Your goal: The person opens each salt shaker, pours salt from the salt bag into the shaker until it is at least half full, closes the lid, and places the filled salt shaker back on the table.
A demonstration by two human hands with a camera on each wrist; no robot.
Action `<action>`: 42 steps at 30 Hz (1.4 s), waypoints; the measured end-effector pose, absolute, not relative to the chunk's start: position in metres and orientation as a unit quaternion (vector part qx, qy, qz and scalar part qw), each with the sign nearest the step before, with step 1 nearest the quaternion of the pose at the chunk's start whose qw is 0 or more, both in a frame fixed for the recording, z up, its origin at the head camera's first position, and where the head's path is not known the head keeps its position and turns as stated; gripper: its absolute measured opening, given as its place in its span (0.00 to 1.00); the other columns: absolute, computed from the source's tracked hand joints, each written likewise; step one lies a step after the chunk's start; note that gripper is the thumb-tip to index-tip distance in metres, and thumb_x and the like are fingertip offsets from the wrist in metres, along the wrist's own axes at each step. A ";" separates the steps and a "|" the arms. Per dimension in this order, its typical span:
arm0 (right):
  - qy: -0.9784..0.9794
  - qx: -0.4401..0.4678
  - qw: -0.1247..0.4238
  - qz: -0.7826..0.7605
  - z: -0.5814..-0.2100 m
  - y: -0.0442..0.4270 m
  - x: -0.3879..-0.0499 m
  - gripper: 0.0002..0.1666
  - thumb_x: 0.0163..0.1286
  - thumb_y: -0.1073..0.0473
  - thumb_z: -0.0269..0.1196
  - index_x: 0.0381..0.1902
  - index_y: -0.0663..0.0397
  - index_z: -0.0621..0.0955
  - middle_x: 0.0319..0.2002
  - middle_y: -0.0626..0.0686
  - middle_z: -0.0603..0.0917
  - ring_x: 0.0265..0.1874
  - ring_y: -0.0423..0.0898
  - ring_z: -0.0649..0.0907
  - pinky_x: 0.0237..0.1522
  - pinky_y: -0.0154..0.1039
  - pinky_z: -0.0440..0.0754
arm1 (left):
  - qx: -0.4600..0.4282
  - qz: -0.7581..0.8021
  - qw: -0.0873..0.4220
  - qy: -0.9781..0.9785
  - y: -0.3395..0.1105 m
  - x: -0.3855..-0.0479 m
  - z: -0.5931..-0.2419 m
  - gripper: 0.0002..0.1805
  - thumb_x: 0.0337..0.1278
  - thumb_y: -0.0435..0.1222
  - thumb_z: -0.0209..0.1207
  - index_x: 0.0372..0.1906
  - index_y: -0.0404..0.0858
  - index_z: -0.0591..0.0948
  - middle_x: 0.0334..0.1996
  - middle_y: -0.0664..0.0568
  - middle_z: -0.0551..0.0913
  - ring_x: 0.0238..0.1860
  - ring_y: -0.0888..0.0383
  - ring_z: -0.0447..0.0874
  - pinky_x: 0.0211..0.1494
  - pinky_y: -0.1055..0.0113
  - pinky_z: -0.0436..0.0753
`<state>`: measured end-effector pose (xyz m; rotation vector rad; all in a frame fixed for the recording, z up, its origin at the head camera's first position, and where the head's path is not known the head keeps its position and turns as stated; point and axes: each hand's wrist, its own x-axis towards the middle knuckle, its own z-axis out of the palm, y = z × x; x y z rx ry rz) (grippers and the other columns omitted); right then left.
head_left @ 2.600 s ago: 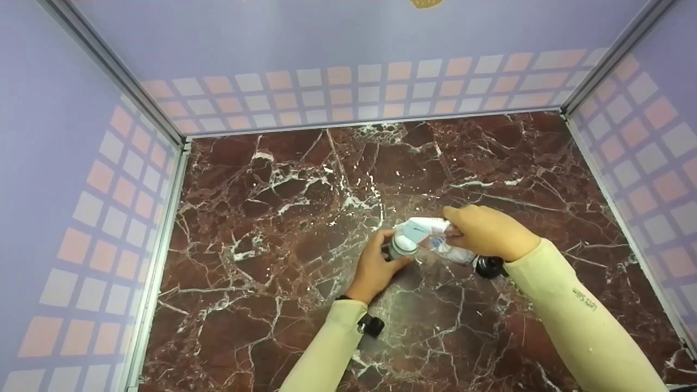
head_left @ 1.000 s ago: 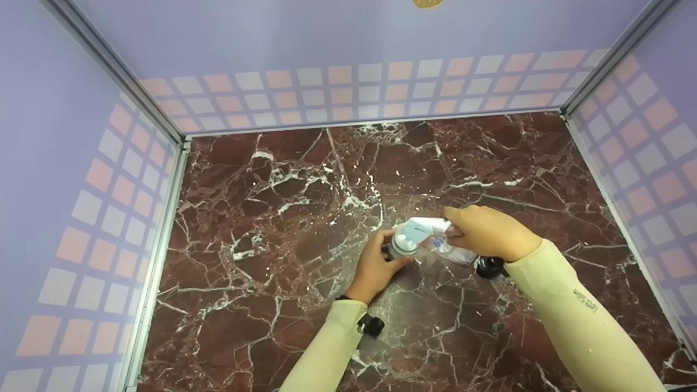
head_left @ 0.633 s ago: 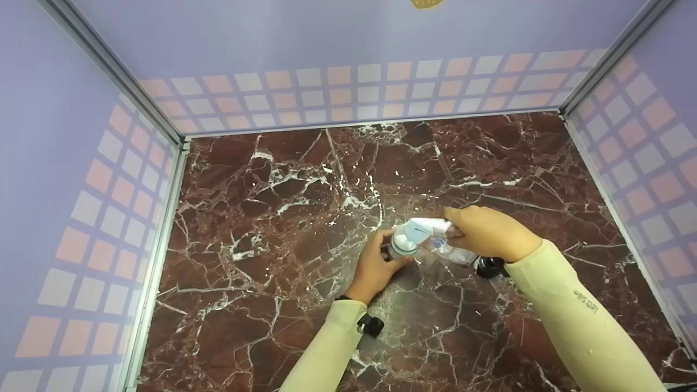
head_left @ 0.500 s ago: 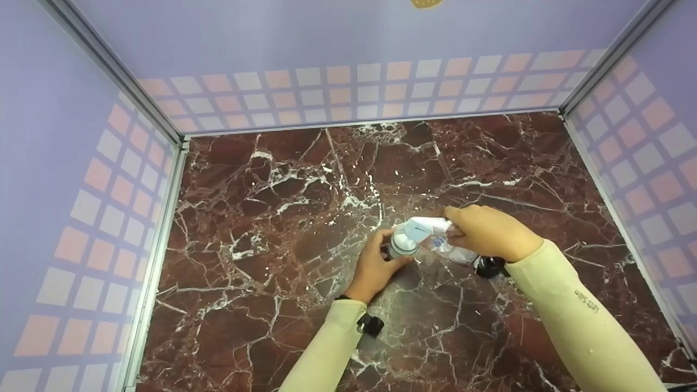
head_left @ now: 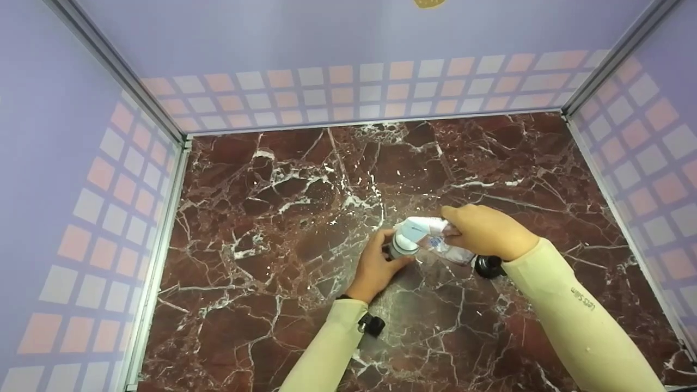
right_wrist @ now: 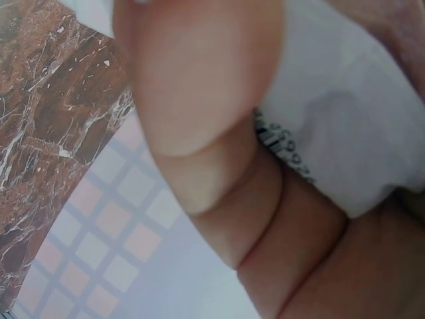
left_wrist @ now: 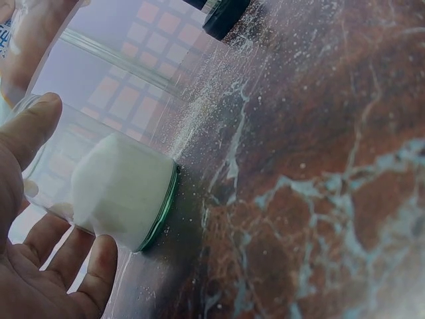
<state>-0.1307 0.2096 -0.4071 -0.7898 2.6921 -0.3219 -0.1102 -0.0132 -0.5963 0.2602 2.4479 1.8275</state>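
In the head view, my left hand (head_left: 375,269) grips a small clear glass jar (head_left: 404,252) standing on the table. Fine white grains (left_wrist: 123,189) fill part of the jar in the left wrist view, where the thumb lies on one side of the glass and fingers on the other. My right hand (head_left: 490,231) holds a white and clear plastic packet (head_left: 430,230) tilted over the jar, its mouth at the jar's opening. Close up in the right wrist view, curled fingers (right_wrist: 206,113) press the packet, which bears a barcode. Any flow of grains is hidden.
White grains (left_wrist: 199,119) are scattered on the dark red marbled table (head_left: 261,321) near the jar. Lilac panels (head_left: 348,38) with pink and white squares bound it at the back and both sides. A black wrist camera (head_left: 373,325) sits on the left wrist.
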 end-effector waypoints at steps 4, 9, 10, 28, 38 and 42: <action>0.940 -0.279 0.158 -0.114 -0.407 0.208 -0.132 0.12 0.67 0.62 0.71 0.39 0.56 0.77 0.26 0.50 0.81 0.23 0.45 0.79 0.30 0.48 0.78 | 0.082 0.596 0.039 0.798 -0.012 -0.110 -0.598 0.34 0.47 0.44 0.79 0.61 0.45 0.78 0.57 0.51 0.82 0.57 0.55 0.82 0.54 0.61 0.85; 0.941 -0.273 0.161 -0.122 -0.410 0.208 -0.131 0.12 0.67 0.62 0.71 0.39 0.56 0.77 0.26 0.50 0.81 0.23 0.46 0.80 0.30 0.49 0.78 | 0.081 0.592 0.041 0.801 -0.012 -0.111 -0.599 0.34 0.47 0.42 0.79 0.60 0.46 0.78 0.56 0.51 0.82 0.56 0.56 0.82 0.53 0.63 0.85; 0.941 -0.272 0.158 -0.124 -0.411 0.209 -0.131 0.13 0.66 0.62 0.72 0.40 0.56 0.77 0.26 0.50 0.82 0.24 0.46 0.81 0.30 0.49 0.79 | 0.081 0.592 0.042 0.801 -0.012 -0.111 -0.599 0.34 0.47 0.42 0.79 0.60 0.46 0.78 0.56 0.51 0.82 0.56 0.56 0.82 0.53 0.63 0.85; 0.945 -0.248 0.063 -0.205 -0.473 0.237 -0.109 0.15 0.66 0.57 0.73 0.40 0.51 0.76 0.26 0.45 0.80 0.24 0.44 0.77 0.28 0.44 0.78 | 0.080 0.580 0.041 0.810 -0.013 -0.110 -0.597 0.35 0.48 0.44 0.79 0.63 0.46 0.77 0.57 0.53 0.82 0.56 0.57 0.81 0.52 0.65 0.83; 0.924 -0.205 0.013 -0.321 -0.522 0.249 -0.087 0.18 0.62 0.65 0.75 0.47 0.45 0.82 0.33 0.42 0.83 0.28 0.42 0.78 0.30 0.40 0.76 | 0.084 0.575 0.036 0.813 -0.012 -0.110 -0.597 0.36 0.47 0.43 0.79 0.64 0.44 0.77 0.57 0.51 0.82 0.56 0.55 0.81 0.52 0.63 0.83; 0.907 -0.195 -0.014 -0.374 -0.541 0.251 -0.080 0.21 0.61 0.70 0.74 0.48 0.47 0.82 0.33 0.44 0.83 0.25 0.41 0.75 0.26 0.36 0.73 | 0.074 0.584 0.042 0.807 -0.011 -0.110 -0.599 0.37 0.46 0.44 0.79 0.64 0.46 0.77 0.58 0.52 0.82 0.57 0.56 0.81 0.52 0.63 0.83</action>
